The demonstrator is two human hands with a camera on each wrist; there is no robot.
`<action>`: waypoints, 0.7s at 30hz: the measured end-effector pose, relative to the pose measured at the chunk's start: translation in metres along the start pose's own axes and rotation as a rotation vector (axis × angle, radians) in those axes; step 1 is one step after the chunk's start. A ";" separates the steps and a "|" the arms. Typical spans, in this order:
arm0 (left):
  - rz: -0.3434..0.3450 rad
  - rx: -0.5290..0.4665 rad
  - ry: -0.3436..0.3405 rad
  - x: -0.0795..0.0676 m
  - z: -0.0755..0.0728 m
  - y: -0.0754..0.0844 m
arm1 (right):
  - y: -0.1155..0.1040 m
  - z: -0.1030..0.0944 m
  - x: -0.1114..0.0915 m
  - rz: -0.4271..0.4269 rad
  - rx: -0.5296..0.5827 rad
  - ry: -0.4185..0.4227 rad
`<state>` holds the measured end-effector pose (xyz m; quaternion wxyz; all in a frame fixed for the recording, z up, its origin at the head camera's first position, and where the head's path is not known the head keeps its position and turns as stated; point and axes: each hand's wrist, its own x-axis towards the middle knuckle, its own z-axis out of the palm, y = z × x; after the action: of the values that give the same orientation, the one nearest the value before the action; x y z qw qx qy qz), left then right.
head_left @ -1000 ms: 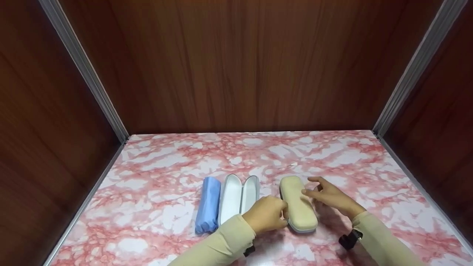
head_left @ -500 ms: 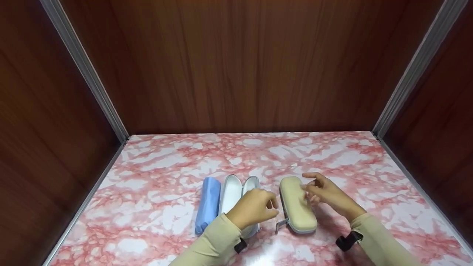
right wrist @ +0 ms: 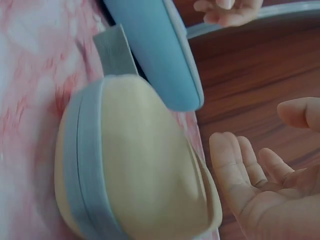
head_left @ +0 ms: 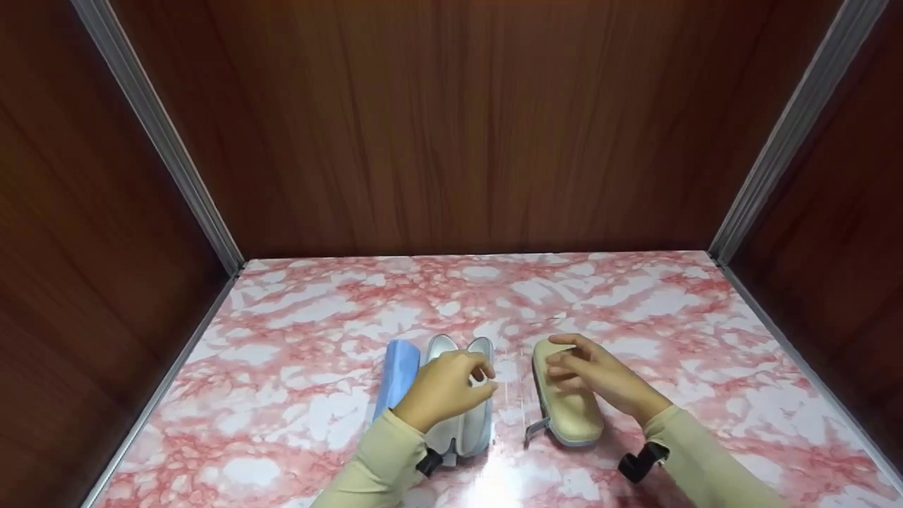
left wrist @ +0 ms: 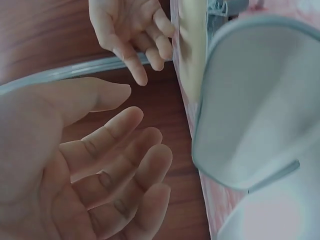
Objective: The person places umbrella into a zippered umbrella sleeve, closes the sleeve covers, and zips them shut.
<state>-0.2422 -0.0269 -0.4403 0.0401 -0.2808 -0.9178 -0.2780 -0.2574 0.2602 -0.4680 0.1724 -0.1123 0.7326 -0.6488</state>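
Note:
In the head view a beige zip case (head_left: 575,420) lies closed, with a grey strap (head_left: 536,427) sticking out at its near left corner. My right hand (head_left: 607,379) is over its upper right part, fingers loosely bent; in the right wrist view that hand (right wrist: 280,192) holds nothing. An opened case (head_left: 478,427) with a pale lining lies to the left. Above it is my left hand (head_left: 444,384), partly hiding it. The left wrist view shows this hand (left wrist: 105,165) with relaxed fingers and a bare palm, apart from the lining (left wrist: 260,100).
Left of the opened case lies a long blue wrapped bundle (head_left: 399,370), partly covered by the left arm. Everything lies on a red-and-white marbled table (head_left: 317,303). Brown wood-grain panels (head_left: 451,127) with metal edge rails (head_left: 176,155) enclose the back and sides.
My left hand let go near the beige case's lower left corner and moved left over the opened case, uncovering the strap. My right hand moved slightly left, further over the beige case.

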 end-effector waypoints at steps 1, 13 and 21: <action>-0.006 0.004 0.009 -0.001 -0.001 -0.002 | 0.000 0.002 0.001 0.002 0.007 -0.004; -0.056 -0.042 0.053 -0.020 -0.011 -0.033 | 0.005 0.035 0.015 0.014 0.044 -0.107; -0.093 -0.065 0.090 -0.033 -0.012 -0.049 | 0.013 0.059 0.023 0.072 0.113 -0.116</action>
<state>-0.2415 -0.0830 -0.4616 0.0591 -0.2262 -0.9176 -0.3215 -0.2544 0.1986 -0.4892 0.2439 -0.1134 0.6871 -0.6750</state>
